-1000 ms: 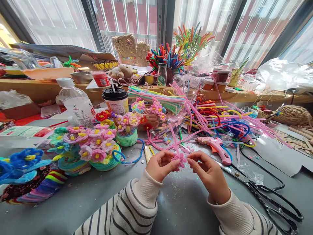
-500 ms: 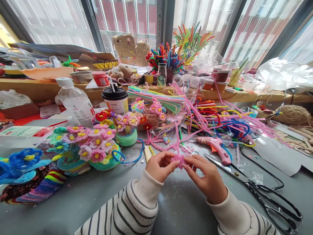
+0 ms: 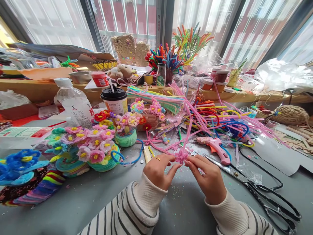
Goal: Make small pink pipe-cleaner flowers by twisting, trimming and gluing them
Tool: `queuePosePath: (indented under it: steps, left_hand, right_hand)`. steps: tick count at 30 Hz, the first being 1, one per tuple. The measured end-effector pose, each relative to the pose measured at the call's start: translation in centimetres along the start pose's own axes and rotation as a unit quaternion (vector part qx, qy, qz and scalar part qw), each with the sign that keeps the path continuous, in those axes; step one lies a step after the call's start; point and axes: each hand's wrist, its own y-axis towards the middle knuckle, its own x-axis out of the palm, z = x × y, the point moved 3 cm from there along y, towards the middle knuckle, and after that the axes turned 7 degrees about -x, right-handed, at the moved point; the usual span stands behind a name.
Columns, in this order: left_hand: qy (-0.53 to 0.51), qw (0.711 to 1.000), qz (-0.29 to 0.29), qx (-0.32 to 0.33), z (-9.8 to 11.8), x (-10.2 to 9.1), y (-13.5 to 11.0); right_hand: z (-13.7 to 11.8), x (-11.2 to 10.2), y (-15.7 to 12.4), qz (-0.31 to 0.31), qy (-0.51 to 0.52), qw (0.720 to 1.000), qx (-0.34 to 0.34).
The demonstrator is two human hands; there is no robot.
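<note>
My left hand [image 3: 160,171] and my right hand [image 3: 207,178] meet over the grey table [image 3: 80,195], both pinching a small pink pipe-cleaner flower [image 3: 181,156]. Its pink stem rises up and away from the fingers toward the pile of pipe cleaners [image 3: 215,117]. A ring shows on my left hand. Both sleeves are cream with dark stripes.
Finished pipe-cleaner flower pots [image 3: 97,150] and blue flowers [image 3: 22,163] crowd the left. A pink glue gun [image 3: 215,145] and black scissors [image 3: 264,192] lie to the right. A lidded cup [image 3: 114,99] and a plastic bottle [image 3: 74,104] stand behind. Twine ball [image 3: 292,115] at far right.
Both hands have shifted slightly while working the pink flower; the stem now leans to the right and the flower sits a little higher between the fingertips.
</note>
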Motion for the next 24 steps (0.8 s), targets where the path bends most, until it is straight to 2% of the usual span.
queuePosePath:
  steps: [4,14,19,24]
  left_hand:
    - [0.027,0.998,0.006,0.055,0.14,-0.13,0.01]
    - [0.058,0.997,0.010,0.056,0.56,-0.05,-0.15]
    - [0.082,0.993,0.029,0.084,0.34,0.13,-0.21]
    - [0.096,0.992,0.029,0.075,0.16,0.25,-0.24]
  right_hand:
    - [-0.02,0.18,-0.01,-0.007,-0.009,1.000,-0.005]
    - [-0.07,0.22,0.00,-0.004,-0.029,0.999,-0.024]
    - [0.05,0.39,-0.07,-0.031,-0.039,0.998,-0.023]
    - [0.22,0.68,-0.22,-0.048,-0.035,0.998,-0.012]
